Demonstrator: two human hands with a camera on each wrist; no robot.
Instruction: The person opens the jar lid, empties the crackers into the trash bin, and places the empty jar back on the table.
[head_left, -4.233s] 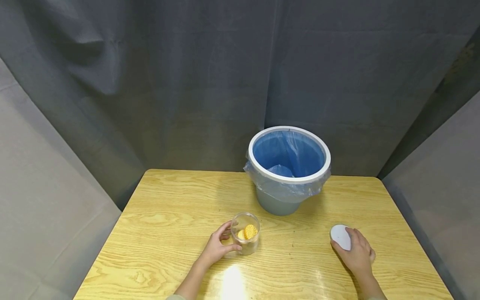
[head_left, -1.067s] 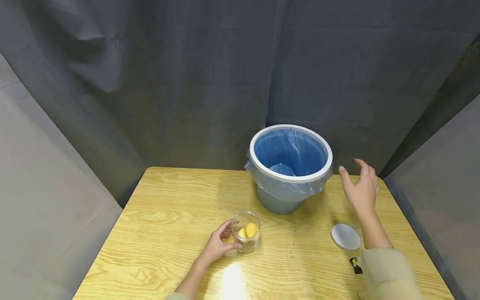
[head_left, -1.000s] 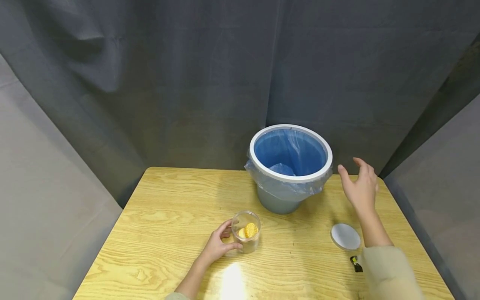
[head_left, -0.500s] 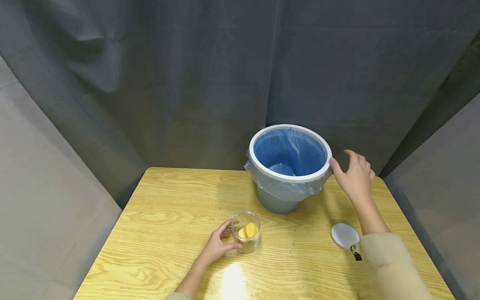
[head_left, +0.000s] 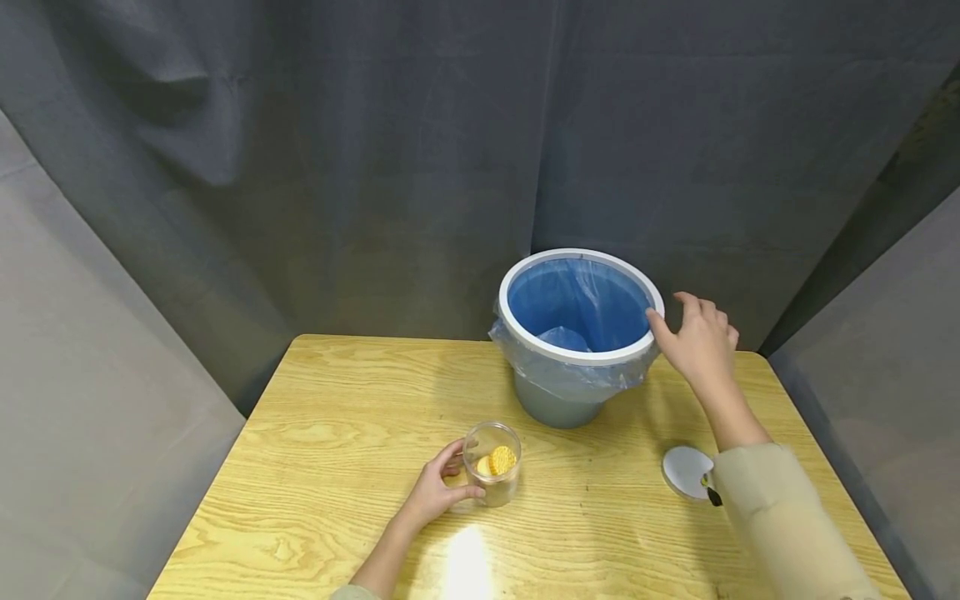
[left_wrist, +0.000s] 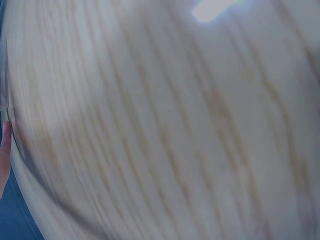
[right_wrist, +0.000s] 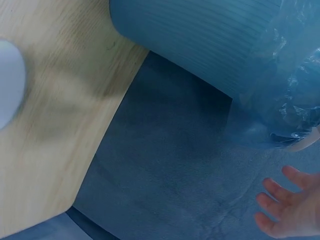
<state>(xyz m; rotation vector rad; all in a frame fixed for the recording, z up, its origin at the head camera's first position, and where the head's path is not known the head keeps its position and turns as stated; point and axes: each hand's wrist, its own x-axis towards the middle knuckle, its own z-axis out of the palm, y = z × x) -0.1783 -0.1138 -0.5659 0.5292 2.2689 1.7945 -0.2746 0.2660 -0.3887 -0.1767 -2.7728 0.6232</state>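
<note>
A clear jar [head_left: 491, 492] with yellow waffle-patterned biscuits [head_left: 502, 460] stands upright on the table. My left hand [head_left: 437, 492] holds its left side, thumb in front; only a finger of that hand shows in the left wrist view. Above the table's back right, my right hand [head_left: 701, 343] is raised with parted fingers and holds nothing. Its thumb tip overlaps the right rim of the waste bin [head_left: 555, 403] in the head view; whether it touches, I cannot tell. The right wrist view shows the fingers [right_wrist: 280, 192] apart from the bin. A white round lid [head_left: 684, 472] lies flat below that forearm.
The bin has a white ring rim and a translucent bag liner [head_left: 581, 379] folded over its outside. Dark curtains [head_left: 375, 167] hang behind the wooden table [head_left: 337, 400], with grey panels at both sides. A small black-and-yellow thing [head_left: 711, 492] shows by the right sleeve.
My right hand, on the lid in the earliest frame, has let go of it, risen, and moved left to the bin's rim. The left hand and jar stay put.
</note>
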